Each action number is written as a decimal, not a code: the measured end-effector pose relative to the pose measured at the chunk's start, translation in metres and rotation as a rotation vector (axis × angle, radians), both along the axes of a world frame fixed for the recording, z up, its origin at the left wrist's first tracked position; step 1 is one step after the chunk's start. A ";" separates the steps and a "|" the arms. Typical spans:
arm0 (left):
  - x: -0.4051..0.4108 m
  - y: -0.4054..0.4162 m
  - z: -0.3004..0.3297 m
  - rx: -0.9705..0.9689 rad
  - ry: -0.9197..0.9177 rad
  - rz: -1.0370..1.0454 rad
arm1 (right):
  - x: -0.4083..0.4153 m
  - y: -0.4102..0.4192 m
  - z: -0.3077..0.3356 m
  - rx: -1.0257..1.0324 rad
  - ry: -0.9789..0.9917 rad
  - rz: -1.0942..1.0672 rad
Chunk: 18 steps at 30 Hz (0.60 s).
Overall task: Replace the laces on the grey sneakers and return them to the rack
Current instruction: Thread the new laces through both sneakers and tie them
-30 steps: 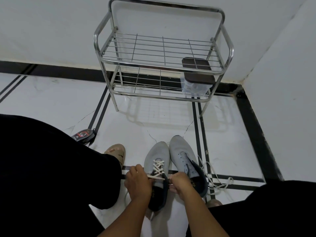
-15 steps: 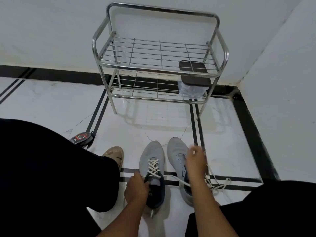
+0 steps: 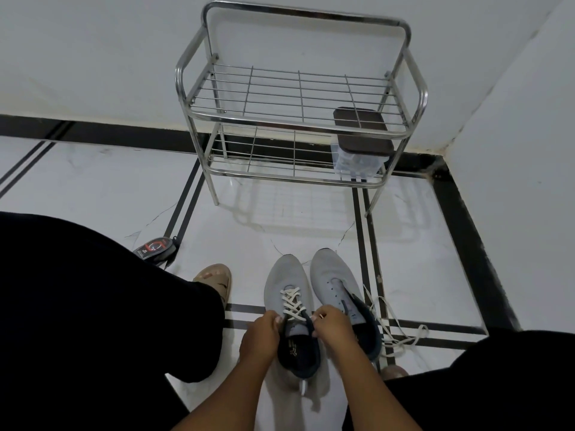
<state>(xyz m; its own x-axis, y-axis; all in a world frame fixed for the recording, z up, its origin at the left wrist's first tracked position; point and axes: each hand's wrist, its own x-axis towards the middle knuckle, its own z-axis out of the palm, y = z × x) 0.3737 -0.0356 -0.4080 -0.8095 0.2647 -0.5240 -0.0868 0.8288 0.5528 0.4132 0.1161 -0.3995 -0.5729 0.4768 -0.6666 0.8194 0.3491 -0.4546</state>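
Observation:
Two grey sneakers stand side by side on the white floor. The left sneaker carries a cream lace criss-crossed through its eyelets. My left hand grips its collar on the left side. My right hand pinches the lace at the top eyelets on the right side. The right sneaker has bare eyelets. A loose cream lace lies in loops on the floor to its right. The steel two-shelf rack stands against the wall beyond the shoes.
A clear box with a dark brown lid sits on the rack's lower shelf at the right. A small dark packet with red print lies on the floor at the left. My black-clad knees and sandalled foot flank the shoes.
My right hand had pulled the lace out to the right over the right sneaker; it has come back to the left sneaker's top eyelets. My left hand stayed at the collar.

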 end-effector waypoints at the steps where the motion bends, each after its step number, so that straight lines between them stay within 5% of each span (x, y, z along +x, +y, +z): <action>1: -0.001 0.000 -0.001 0.011 -0.015 0.031 | 0.000 0.001 -0.001 -0.008 0.006 0.004; 12: -0.007 -0.001 -0.007 -0.096 -0.055 0.305 | 0.005 -0.007 -0.001 0.101 -0.055 -0.005; 18: -0.010 0.001 -0.004 -0.103 -0.121 0.254 | 0.005 -0.007 -0.001 0.119 -0.068 0.025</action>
